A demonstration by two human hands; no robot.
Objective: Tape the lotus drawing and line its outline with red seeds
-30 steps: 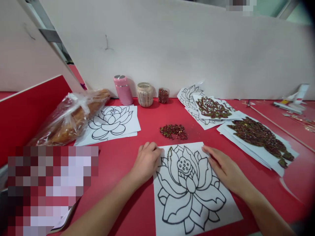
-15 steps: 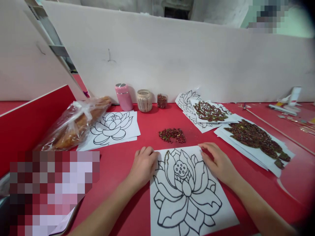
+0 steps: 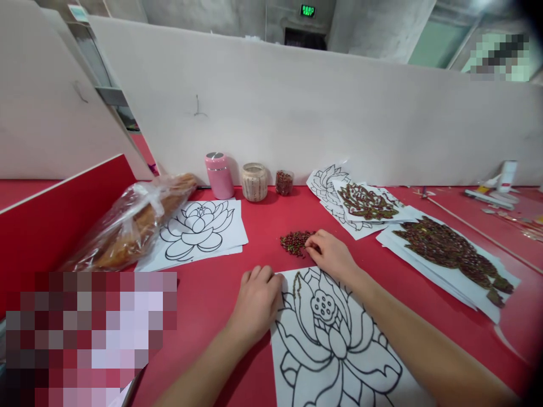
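A white sheet with a black-outlined lotus drawing (image 3: 339, 350) lies before me on the red table. Small green and brown beans line part of one upper-left petal. My left hand (image 3: 259, 299) rests at the sheet's upper left edge, its fingers curled and pressed together, thumb side against the paper. Just beyond the top edge sits a small pile of red and green beans (image 3: 292, 243). At its right side, my right hand (image 3: 328, 251) pinches thumb and forefinger together, touching the beans. Whatever lies between those fingertips is too small to make out.
Bagged bread (image 3: 139, 220) and another lotus sheet (image 3: 199, 229) lie left. A pink bottle (image 3: 219, 176), a ribbed jar (image 3: 254, 182) and a cup of beans (image 3: 284, 183) stand along the white partition (image 3: 297, 107). Bean-covered pictures (image 3: 453, 254) are stacked right.
My right hand has left the sheet's upper right edge and moved left and forward to the bean pile, its fingers now pinched. My left hand stays at the paper. The view has tilted slightly up.
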